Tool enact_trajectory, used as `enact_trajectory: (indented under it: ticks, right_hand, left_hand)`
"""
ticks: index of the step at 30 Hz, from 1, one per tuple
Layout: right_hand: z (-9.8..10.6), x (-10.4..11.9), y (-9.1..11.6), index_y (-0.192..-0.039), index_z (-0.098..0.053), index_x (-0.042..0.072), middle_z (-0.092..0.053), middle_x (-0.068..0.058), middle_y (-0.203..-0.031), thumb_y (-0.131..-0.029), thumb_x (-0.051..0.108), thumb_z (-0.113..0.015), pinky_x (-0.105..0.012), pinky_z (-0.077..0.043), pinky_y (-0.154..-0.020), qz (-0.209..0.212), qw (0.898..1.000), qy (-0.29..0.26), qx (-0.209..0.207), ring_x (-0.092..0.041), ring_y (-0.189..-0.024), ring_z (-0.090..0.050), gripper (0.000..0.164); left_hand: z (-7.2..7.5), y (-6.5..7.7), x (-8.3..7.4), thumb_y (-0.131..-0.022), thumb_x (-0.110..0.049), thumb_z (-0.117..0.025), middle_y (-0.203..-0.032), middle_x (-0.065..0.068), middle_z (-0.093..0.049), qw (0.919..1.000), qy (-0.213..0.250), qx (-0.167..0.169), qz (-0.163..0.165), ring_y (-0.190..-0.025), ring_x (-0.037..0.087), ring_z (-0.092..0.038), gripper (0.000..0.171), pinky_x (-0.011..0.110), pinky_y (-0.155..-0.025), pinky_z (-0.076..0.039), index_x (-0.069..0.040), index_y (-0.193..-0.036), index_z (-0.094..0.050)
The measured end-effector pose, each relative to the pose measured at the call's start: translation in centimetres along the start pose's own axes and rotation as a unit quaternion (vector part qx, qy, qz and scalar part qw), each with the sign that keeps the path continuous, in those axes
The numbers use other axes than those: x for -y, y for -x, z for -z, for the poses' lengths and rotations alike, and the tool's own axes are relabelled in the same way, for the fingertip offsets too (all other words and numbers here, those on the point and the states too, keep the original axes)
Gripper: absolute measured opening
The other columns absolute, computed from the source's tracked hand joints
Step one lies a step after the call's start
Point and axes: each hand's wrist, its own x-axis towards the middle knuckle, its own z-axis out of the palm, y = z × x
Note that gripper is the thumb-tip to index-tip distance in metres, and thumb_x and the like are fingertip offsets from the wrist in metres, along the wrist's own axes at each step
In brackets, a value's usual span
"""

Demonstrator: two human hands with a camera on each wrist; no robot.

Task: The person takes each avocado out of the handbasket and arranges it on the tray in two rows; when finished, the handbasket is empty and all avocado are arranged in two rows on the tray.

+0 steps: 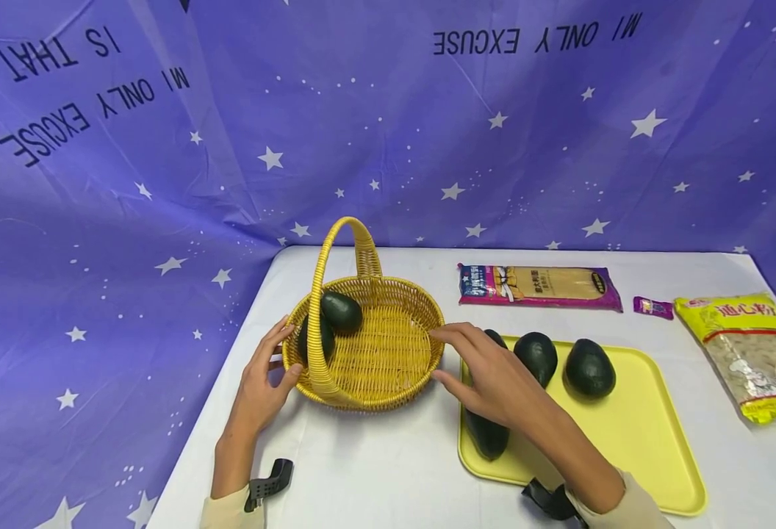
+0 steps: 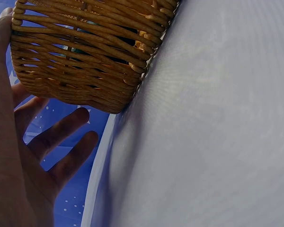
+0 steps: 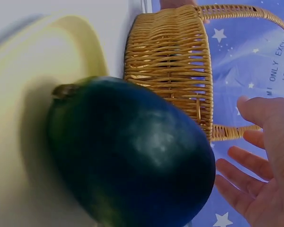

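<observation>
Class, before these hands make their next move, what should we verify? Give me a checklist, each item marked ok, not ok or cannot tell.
1. Basket upright on the table, handle up: ok.
2. Avocados in the basket inside the rim: ok; two lie toward its left end.
3. Right hand free: ok; it holds nothing, fingers by the basket's right side.
4. Left hand steadying the basket firmly: cannot tell; it is at the left side, several fingers spread clear of the wall.
5. Avocados on the tray all in plain view: not ok; the right hand partly covers some.
6. Long pasta packet clear of the basket: ok; it lies apart.
</observation>
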Motion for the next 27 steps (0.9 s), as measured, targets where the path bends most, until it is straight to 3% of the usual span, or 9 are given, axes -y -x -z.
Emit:
enact_trajectory:
  ticks: [15, 27]
  right_hand:
    - [-0.7, 0.4, -3.1, -0.149, -0.061, 0.013, -0.062, -0.006, -0.146, -0.103, 0.039, -0.074, -0.042, -0.061, -0.097, 0.017, 0.999, -0.024, 0.027, -0.023, -0.130, -0.064, 0.055]
    - [-1.3, 0.1, -5.1, -0.148, -0.062, 0.013, -0.063, -0.006, -0.144, -0.102, 0.038, -0.076, -0.044, -0.061, -0.096, 0.012, 0.998, -0.031, 0.054, -0.024, -0.125, -0.065, 0.054]
  left_hand:
    - [0.2, 0.0, -0.2, -0.099, -0.017, -0.071, -0.173, -0.004, -0.038, 1.0000, 0.000, 0.002, -0.003, -0.123, 0.015, -0.061, 0.069, 0.014, -0.094, -0.052, -0.021, -0.163, -0.048]
    - [0.2, -0.1, -0.3, -0.099, -0.017, -0.071, -0.173, -0.003, -0.038, 1.0000, -0.004, 0.004, -0.002, -0.123, 0.015, -0.060, 0.068, 0.015, -0.094, -0.053, -0.019, -0.163, -0.049]
